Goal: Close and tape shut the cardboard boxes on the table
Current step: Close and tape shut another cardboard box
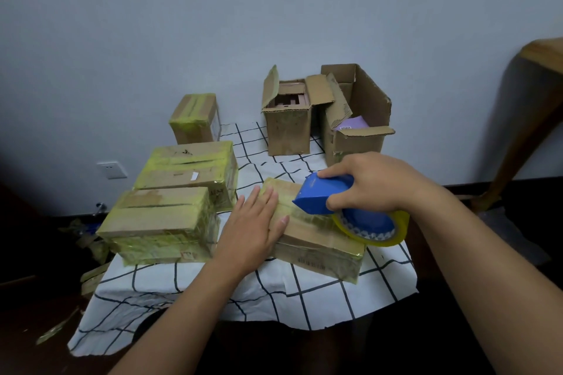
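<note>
Box (316,240) lies under left hand (256,222), dispenser (323,195) in right grip (371,183).

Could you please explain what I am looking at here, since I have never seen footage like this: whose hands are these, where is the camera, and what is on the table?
There is no machine: a person wears one camera on the head, looking down at their own hands. The left hand lies flat on a closed cardboard box. The right hand holds a blue tape dispenser in a firm grip, with its yellowish tape roll, on that box's top. On the checked tablecloth also stand three taped boxes to the left and two open boxes at the back, not yet closed.
</note>
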Demonstrator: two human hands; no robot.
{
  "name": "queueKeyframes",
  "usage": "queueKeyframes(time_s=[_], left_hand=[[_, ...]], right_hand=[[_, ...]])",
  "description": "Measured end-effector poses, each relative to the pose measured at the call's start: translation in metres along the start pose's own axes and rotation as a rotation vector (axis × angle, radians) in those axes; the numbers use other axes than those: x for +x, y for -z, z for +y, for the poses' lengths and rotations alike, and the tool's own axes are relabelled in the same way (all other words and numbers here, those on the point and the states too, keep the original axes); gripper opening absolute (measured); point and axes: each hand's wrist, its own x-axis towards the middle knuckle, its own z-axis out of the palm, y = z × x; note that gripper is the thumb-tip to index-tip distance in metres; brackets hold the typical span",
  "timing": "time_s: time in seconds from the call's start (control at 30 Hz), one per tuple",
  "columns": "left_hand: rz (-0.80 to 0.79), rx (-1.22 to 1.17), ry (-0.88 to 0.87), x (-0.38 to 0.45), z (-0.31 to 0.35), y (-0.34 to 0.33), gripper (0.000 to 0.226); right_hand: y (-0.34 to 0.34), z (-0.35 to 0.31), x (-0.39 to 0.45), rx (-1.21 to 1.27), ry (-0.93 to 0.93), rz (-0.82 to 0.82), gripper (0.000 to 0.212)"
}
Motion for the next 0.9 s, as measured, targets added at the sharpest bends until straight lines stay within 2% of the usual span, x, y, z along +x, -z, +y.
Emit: queueKeyframes(time_s=[0.23,0.37,0.5,0.7,0.9], left_hand=[[-0.016,0.088,-0.017,-0.002,0.006,-0.001,0.095],[-0.054,0.112,-0.069,-0.001,0.013,0.000,0.087],[-0.065,0.095,-0.086,0.001,0.018,-0.003,0.090],[-0.032,0.083,-0.132,0.000,0.021,-0.004,0.082],[-0.035,0.063,-0.135,0.001,0.019,-0.007,0.088]], right_hand=[[0.000,-0.004,0.004,-0.015,-0.011,-0.010,0.057],[-0.002,-0.003,0.002,-0.017,-0.017,-0.005,0.058],[-0.002,-0.004,0.003,-0.026,-0.015,-0.001,0.058],[-0.003,-0.008,0.005,-0.057,0.002,0.001,0.057],[-0.001,-0.008,0.007,-0.061,0.000,-0.017,0.059]])
